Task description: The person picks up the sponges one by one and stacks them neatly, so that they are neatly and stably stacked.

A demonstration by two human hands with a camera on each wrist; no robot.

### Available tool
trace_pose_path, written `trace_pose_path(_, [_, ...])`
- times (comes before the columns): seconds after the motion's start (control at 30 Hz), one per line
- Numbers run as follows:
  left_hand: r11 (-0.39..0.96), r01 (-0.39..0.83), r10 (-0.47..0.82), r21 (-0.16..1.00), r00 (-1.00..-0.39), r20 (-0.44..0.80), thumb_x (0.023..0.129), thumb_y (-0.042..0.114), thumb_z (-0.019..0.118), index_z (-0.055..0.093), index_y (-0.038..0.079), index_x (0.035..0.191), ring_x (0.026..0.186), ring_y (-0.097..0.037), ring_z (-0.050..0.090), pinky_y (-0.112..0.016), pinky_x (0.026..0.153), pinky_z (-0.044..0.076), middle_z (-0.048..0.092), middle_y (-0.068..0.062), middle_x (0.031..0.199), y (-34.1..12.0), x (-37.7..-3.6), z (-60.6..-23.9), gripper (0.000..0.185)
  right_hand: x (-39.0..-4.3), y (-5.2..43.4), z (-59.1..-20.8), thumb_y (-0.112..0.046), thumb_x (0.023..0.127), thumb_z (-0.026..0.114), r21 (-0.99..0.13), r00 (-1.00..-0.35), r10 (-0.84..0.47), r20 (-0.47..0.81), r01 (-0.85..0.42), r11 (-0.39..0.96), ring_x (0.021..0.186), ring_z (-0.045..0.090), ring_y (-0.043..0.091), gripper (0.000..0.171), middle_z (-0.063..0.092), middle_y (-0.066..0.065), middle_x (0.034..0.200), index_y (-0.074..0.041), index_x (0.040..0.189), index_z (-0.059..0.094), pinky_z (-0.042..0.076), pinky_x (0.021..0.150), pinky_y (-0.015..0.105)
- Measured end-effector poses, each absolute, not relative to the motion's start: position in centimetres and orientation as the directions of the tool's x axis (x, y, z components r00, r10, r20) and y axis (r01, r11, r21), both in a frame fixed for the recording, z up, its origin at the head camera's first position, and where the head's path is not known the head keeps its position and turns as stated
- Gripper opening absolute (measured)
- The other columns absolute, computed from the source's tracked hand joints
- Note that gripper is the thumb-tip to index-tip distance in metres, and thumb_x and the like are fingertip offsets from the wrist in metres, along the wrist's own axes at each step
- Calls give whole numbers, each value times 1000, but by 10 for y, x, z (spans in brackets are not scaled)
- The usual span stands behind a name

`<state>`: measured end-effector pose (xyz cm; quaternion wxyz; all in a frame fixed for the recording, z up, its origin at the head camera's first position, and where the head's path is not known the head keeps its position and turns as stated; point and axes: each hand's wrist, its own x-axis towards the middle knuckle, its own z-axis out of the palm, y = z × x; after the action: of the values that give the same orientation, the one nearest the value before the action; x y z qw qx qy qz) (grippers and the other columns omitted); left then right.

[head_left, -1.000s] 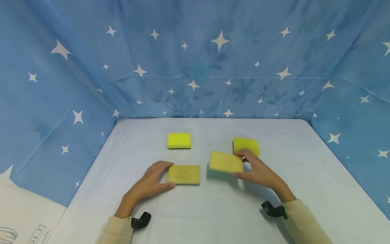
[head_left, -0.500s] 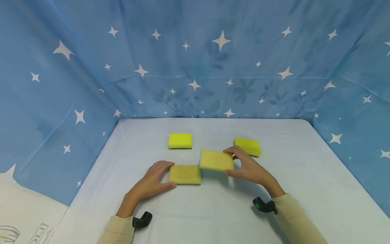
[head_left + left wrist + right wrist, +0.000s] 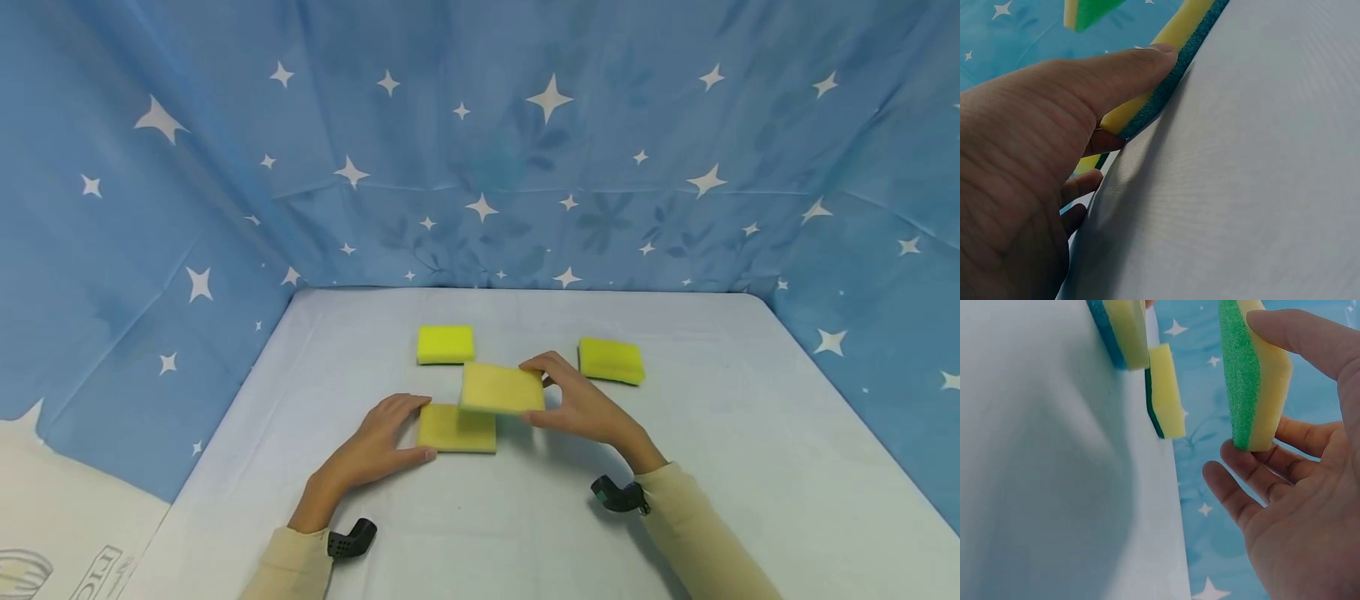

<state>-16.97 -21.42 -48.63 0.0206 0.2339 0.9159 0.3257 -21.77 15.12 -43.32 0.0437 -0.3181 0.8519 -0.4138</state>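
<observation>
My right hand [image 3: 581, 406] pinches a sponge [image 3: 501, 388] between thumb and fingers and holds it raised, yellow side up. In the right wrist view the same sponge [image 3: 1250, 381] shows a light green scouring layer. It overlaps the far right part of a second sponge [image 3: 453, 433], which lies on the table. My left hand [image 3: 378, 444] grips that lower sponge by its left end, the thumb at the near edge and a fingertip at the far one. A blue-green scouring layer [image 3: 1169, 87] faces down under its yellow foam in the left wrist view.
Two brighter yellow sponges lie farther back: one folded-looking sponge [image 3: 446, 345] behind the left hand's sponge, another sponge [image 3: 611, 361] to the right, beyond the right hand. The white table [image 3: 525, 533] ends at a blue star-patterned curtain [image 3: 480, 167] behind and on both sides.
My right hand has carried its sponge leftward, from right of the lower sponge to over its far right part. The left hand keeps its hold in place.
</observation>
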Motion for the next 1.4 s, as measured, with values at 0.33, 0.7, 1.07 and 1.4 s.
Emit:
trace_pose_path(0.33, [693, 389, 430, 607, -899, 86, 95, 51, 80, 47, 10, 160, 151, -40, 37, -64, 121, 30, 51, -13, 157, -214, -170, -487, 83, -220, 128, -438, -37, 92, 86, -734, -778, -603, 176, -512, 446, 124, 55, 20, 70, 53, 3, 142, -8, 148, 56, 50, 108, 52])
trace_pose_path(0.7, [702, 367, 422, 610, -905, 58, 95, 52, 79, 48, 10, 159, 150, -40, 38, -65, 121, 30, 52, -13, 156, -212, -170, -484, 84, -216, 114, -448, -42, 93, 84, -724, -754, -635, 166, -530, 440, 126, 55, 17, 71, 53, 2, 141, -8, 149, 55, 51, 108, 45])
trace_pose_path(1.07, [699, 327, 394, 636, -918, 39, 92, 53, 82, 40, 3, 163, 152, -41, 36, -63, 122, 30, 45, -18, 161, -213, -170, -484, 97, -213, 100, -456, -40, 93, 85, -701, -743, -658, 124, -535, 472, 129, 55, 19, 71, 52, 4, 143, -7, 149, 56, 50, 110, 43])
trace_pose_path(1.4, [701, 311, 383, 642, -923, 29, 90, 54, 83, 36, 10, 166, 152, -41, 35, -65, 120, 32, 46, -15, 161, -213, -171, -486, 100, -209, 92, -462, -40, 93, 85, -667, -746, -656, 114, -547, 506, 130, 53, 21, 70, 52, 5, 141, -6, 147, 57, 46, 114, 48])
